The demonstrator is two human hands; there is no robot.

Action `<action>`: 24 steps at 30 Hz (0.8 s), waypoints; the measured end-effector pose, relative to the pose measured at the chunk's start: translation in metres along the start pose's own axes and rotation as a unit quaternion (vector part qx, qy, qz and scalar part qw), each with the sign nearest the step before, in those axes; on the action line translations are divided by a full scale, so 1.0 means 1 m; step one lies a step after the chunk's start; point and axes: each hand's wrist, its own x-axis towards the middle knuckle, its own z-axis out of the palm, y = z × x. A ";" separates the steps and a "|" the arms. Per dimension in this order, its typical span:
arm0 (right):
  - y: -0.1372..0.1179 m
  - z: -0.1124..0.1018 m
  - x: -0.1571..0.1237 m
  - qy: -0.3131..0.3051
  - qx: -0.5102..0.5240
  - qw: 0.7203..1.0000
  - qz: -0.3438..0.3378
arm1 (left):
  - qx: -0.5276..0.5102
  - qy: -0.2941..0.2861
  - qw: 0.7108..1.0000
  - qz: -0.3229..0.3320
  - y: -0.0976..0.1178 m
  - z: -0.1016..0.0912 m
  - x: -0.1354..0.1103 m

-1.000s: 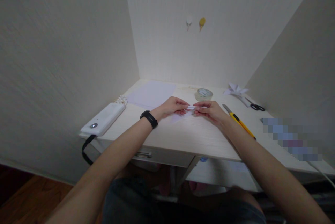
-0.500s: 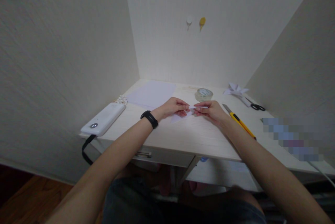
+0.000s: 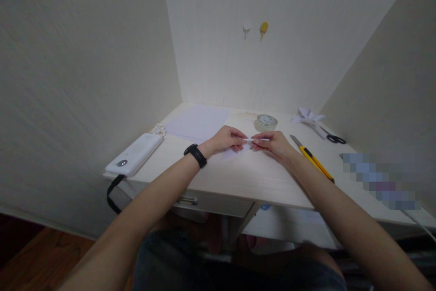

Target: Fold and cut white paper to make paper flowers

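Observation:
A small piece of white paper (image 3: 249, 140) is pinched between my two hands, just above the desk. My left hand (image 3: 227, 139), with a black watch on its wrist, is closed on the paper's left end. On the other end, my right hand (image 3: 273, 143) grips it between thumb and fingers. A pale paper triangle (image 3: 231, 153) shows below the left fingers; whether it joins the held strip I cannot tell. My fingers cover much of the paper.
White sheets (image 3: 199, 120) lie at the back left. A tape roll (image 3: 265, 123), a yellow box cutter (image 3: 311, 158), a paper pinwheel (image 3: 308, 116) and black-handled scissors (image 3: 335, 139) are to the right. A white device (image 3: 134, 154) sits at the left edge of the desk (image 3: 218, 177).
Both hands stay in nearly the same place on the paper. The held strip looks slightly flatter and thinner between the fingertips.

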 end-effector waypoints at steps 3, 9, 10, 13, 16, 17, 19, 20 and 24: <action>0.001 -0.001 0.000 0.005 0.000 1.000 -0.009 | 0.028 -0.015 0.999 0.003 0.001 0.000 -0.002; 0.001 0.000 0.000 0.018 -0.017 1.000 -0.020 | 0.055 -0.010 0.998 0.013 0.004 -0.001 -0.004; 0.000 0.001 0.000 0.016 -0.015 1.000 -0.023 | 0.060 -0.004 0.998 0.019 0.004 -0.001 -0.004; -0.002 0.003 -0.001 0.007 -0.025 1.000 -0.017 | 0.077 0.017 0.996 0.037 0.004 0.000 -0.004; -0.002 0.004 -0.001 0.008 -0.044 0.999 -0.012 | 0.080 0.024 0.996 0.039 0.003 0.001 -0.003; -0.002 0.003 -0.001 0.010 -0.045 0.999 -0.014 | 0.077 0.021 0.996 0.036 0.002 0.001 -0.003; -0.001 0.003 0.000 0.011 -0.042 0.999 -0.019 | 0.073 0.011 0.997 0.032 0.000 0.002 -0.003; 0.000 0.002 0.000 0.011 -0.040 0.999 -0.023 | 0.073 0.006 0.997 0.031 0.000 0.002 -0.003; 0.001 0.003 0.000 0.011 -0.038 0.999 -0.038 | 0.094 0.012 0.995 0.035 0.001 0.004 -0.004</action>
